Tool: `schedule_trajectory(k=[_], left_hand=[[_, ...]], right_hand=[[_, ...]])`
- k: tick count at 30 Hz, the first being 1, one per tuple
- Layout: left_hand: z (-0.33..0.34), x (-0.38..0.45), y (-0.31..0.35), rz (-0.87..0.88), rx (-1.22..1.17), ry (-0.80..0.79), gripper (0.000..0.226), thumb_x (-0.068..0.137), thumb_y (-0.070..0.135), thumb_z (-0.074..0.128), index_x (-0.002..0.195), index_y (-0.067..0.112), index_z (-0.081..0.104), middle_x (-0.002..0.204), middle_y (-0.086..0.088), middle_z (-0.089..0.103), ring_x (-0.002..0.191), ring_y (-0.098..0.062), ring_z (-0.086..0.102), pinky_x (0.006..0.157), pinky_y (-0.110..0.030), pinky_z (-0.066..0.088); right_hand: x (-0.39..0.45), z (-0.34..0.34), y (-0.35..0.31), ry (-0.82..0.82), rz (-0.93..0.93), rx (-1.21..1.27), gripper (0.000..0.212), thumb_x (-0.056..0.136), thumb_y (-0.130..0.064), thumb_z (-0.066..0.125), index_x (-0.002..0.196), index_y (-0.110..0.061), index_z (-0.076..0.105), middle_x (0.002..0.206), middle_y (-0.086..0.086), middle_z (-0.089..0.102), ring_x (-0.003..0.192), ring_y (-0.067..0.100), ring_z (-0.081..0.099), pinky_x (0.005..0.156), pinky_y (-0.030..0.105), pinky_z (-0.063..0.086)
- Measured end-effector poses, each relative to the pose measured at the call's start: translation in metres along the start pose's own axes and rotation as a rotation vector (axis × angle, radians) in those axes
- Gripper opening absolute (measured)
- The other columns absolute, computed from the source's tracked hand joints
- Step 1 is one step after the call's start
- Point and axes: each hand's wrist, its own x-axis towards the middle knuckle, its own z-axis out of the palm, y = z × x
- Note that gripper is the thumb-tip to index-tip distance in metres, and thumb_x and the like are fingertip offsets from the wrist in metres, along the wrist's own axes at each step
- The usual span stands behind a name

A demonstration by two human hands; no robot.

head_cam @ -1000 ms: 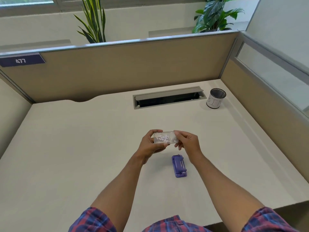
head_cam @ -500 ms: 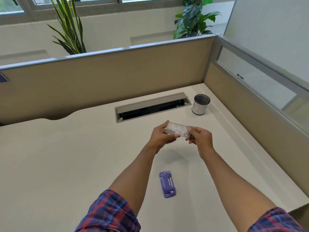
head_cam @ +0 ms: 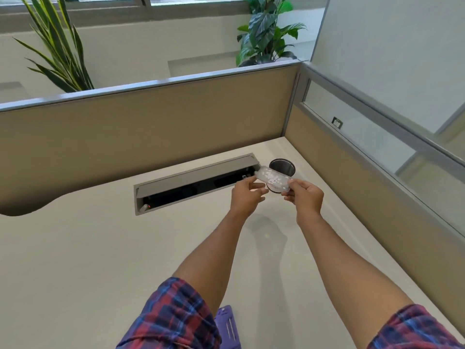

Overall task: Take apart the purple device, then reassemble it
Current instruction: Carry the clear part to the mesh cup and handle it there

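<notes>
Head view: two hands, left [head_cam: 245, 197] and right [head_cam: 305, 199], on one clear case [head_cam: 273, 181] (one purple device [head_cam: 227, 327] below).

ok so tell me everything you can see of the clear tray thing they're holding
The clear tray is a small, elongated piece of what looks like transparent plastic with rounded ends, holding a scatter of tiny pale bits. It is held up off the desk, tilted down to the right, in front of the dark cup. The left hand pinches its left end and the right hand its right end, each grip by the fingertips. Finer detail is too blurred to tell.
</notes>
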Motion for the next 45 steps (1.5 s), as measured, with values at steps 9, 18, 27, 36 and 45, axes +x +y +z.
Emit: schedule_trajectory(k=[9,18,27,36,45], left_hand=[[0.03,0.046,-0.003,0.246,0.65,0.009,0.058,0.09,0.013,0.068,0.144,0.021,0.05,0.15,0.002,0.055,0.138,-0.022,0.051,0.099,-0.033,0.044],[0.057,0.061,-0.011,0.229,0.964,-0.21,0.084,0.094,0.027,0.066,0.162,0.019,0.018,0.172,0.004,0.013,0.155,-0.018,0.025,0.116,-0.04,0.038],[0.063,0.058,-0.018,0.207,1.032,-0.23,0.087,0.096,0.032,0.063,0.163,0.019,0.01,0.173,0.007,-0.001,0.155,-0.02,0.025,0.114,-0.04,0.039],[0.063,0.066,-0.021,0.192,1.038,-0.245,0.089,0.095,0.035,0.065,0.163,0.02,0.009,0.172,0.009,-0.004,0.154,-0.02,0.028,0.112,-0.04,0.042],[0.062,0.067,-0.026,0.188,1.054,-0.269,0.093,0.094,0.036,0.064,0.163,0.02,0.004,0.172,0.008,-0.01,0.154,-0.019,0.027,0.107,-0.039,0.047]], right_hand=[[0.059,0.004,-0.013,0.194,-0.045,-0.057,0.017,0.08,-0.004,0.06,0.092,-0.002,0.073,0.065,0.01,0.072,0.045,0.016,0.068,0.043,0.021,0.052],[0.091,0.0,-0.014,0.265,-0.075,-0.286,0.017,0.082,-0.006,0.06,0.095,-0.003,0.07,0.072,0.015,0.075,0.037,0.01,0.064,0.038,0.018,0.05],[0.101,0.01,-0.023,0.159,-0.272,-0.698,0.021,0.087,-0.017,0.058,0.096,-0.008,0.073,0.084,0.012,0.077,0.07,0.032,0.074,0.065,0.041,0.063],[0.112,0.025,-0.039,-0.006,-0.678,-1.291,0.024,0.096,-0.018,0.053,0.102,-0.008,0.074,0.092,0.016,0.077,0.084,0.038,0.07,0.066,0.038,0.053],[0.117,0.02,-0.046,-0.341,-1.187,-1.599,0.003,0.082,-0.006,0.069,0.081,-0.008,0.07,0.076,0.009,0.072,0.066,0.03,0.068,0.048,0.031,0.043]])
